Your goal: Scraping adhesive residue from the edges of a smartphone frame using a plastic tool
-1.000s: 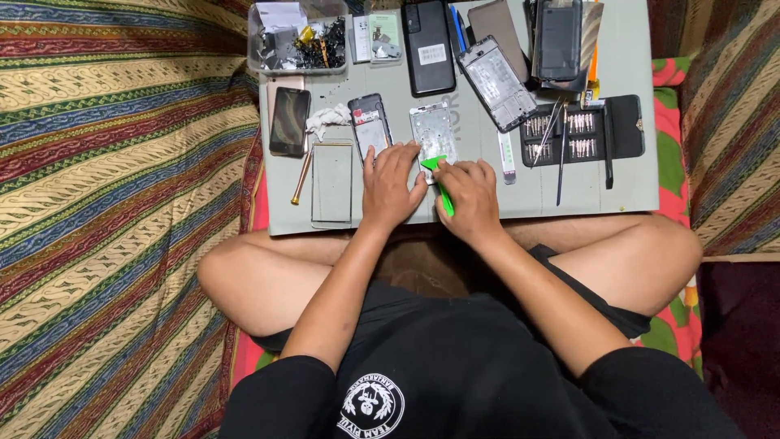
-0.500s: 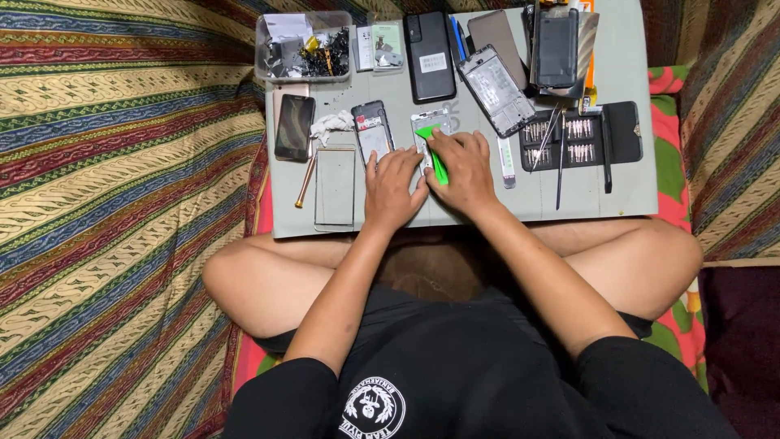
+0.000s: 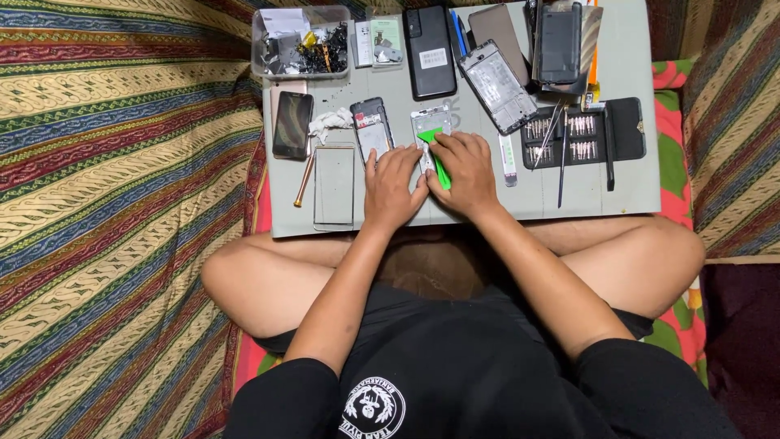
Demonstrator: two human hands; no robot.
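- Grey work board [image 3: 617, 183] across crossed legs, striped cloth around; opened phones and parts spread over top.
- Black bit set [image 3: 581, 134] at right, clear parts box [image 3: 301, 45] at top left, loose glass panel [image 3: 334, 185] at left.
- Opened phone frame [image 3: 431, 130] at board centre, just beyond both hands.
- Left hand [image 3: 393, 189] flat, fingers spread, pressing frame's lower edge; nothing gripped.
- Right hand [image 3: 463, 172] curled shut around green pry tool [image 3: 435, 154], tip on frame.
- Step, as judged: prying at frame. Next: steady, shallow leverage.
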